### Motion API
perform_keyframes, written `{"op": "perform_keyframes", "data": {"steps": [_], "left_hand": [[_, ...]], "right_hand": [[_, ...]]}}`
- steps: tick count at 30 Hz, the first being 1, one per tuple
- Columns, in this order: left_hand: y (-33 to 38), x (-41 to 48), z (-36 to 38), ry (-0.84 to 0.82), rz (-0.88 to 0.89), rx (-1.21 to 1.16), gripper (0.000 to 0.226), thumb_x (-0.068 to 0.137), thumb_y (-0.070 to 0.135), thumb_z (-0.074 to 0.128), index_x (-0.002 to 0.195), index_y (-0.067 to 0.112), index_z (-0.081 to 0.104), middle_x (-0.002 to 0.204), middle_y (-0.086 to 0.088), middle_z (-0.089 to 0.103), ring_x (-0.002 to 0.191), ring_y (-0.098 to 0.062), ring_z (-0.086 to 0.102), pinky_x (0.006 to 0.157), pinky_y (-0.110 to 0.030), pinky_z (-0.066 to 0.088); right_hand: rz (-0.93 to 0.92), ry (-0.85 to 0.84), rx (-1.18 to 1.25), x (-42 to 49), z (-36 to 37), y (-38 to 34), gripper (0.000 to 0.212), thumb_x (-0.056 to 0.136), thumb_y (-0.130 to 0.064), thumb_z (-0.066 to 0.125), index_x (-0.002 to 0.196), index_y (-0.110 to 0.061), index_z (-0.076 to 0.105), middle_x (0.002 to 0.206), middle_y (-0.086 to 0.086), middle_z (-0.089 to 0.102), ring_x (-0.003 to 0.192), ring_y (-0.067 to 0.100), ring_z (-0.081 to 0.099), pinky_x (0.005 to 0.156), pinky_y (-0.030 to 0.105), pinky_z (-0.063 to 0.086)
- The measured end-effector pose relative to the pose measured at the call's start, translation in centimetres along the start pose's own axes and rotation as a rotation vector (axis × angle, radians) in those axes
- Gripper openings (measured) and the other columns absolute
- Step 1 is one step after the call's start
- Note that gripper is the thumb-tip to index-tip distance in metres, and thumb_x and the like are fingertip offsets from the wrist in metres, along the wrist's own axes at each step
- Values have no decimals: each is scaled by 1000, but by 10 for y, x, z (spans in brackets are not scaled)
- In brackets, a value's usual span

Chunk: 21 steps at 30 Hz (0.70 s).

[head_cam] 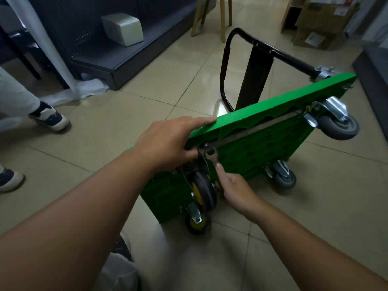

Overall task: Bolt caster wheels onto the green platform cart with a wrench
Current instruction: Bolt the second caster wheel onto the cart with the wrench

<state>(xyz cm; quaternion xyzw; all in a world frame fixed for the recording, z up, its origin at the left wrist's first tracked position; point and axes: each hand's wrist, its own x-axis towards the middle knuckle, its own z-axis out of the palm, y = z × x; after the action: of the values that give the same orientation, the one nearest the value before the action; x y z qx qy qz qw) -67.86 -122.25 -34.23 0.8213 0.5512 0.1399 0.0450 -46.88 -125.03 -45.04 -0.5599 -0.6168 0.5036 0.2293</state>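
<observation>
The green platform cart (pixel 270 106) stands tilted on its side on the tiled floor, underside facing me. My left hand (pixel 168 141) grips its near top corner, index finger stretched along the edge and the other fingers curled under it. My right hand (pixel 235 187) holds the handle of a metal wrench (pixel 210 154), whose head sits at the mounting plate of a black and yellow caster (pixel 202 191). A second black and yellow caster (pixel 197 222) rests on the floor below. Two grey casters (pixel 338 126) (pixel 283 177) sit on the far end.
The cart's black folding handle (pixel 258 51) lies out on the floor behind it. Another person's shoes (pixel 49 118) (pixel 8 180) stand at the left. A dark shelf base (pixel 126 66) with a white box is at the back left, wooden legs (pixel 222 17) and cardboard boxes (pixel 321 19) at the back.
</observation>
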Motion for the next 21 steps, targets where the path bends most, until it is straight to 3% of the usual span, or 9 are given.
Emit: {"op": "perform_keyframes", "data": {"steps": [1,3,5,7,10,16,21], "left_hand": [[0,0,0,-3,-4,-3,78,89,41,69,153,57,27,147,13,55,117,-17,60,86,-38,53],[-1,0,0,-4,-11,-12,79,89,39,69,152,58,26,148,14,54,112,-16,61,84,-36,52],[-2,0,1,-1,-12,-16,79,89,39,69,152,58,26,147,15,54,107,-16,60,81,-34,50],[-2,0,0,-1,-19,-19,78,89,40,69,152,59,26,145,15,55,107,-16,60,80,-34,49],[0,-1,-1,-8,-24,-17,78,89,39,69,152,59,27,145,15,56,109,-16,60,83,-35,49],[1,0,-1,-10,-41,-7,78,88,40,69,151,60,27,141,13,59,111,-19,61,84,-37,50],[2,0,-2,-8,-46,-4,77,89,38,69,151,59,27,140,11,60,112,-20,61,84,-39,52]], "right_hand": [[11,16,-85,-5,-9,5,56,98,-63,34,60,-21,30,56,-2,29,50,14,30,53,32,23],[16,68,-494,-15,-33,7,62,94,-68,32,60,-18,42,55,-3,46,54,18,49,57,34,37],[-47,152,-1033,-21,-59,-11,65,91,-74,23,72,-21,57,68,1,62,69,23,62,76,35,48],[-230,246,-1393,-19,-78,-54,66,92,-72,11,80,-26,57,74,-1,63,70,21,60,89,36,43],[-484,279,-1718,-10,-97,-123,73,93,-68,1,84,-22,57,78,0,64,73,19,58,85,38,39],[-662,147,-2058,4,-97,-177,65,97,-66,11,79,-21,55,69,-2,54,60,16,41,75,35,24],[-728,118,-2140,10,-76,-175,56,103,-60,24,76,-20,53,75,0,60,67,19,44,77,37,25]]}}
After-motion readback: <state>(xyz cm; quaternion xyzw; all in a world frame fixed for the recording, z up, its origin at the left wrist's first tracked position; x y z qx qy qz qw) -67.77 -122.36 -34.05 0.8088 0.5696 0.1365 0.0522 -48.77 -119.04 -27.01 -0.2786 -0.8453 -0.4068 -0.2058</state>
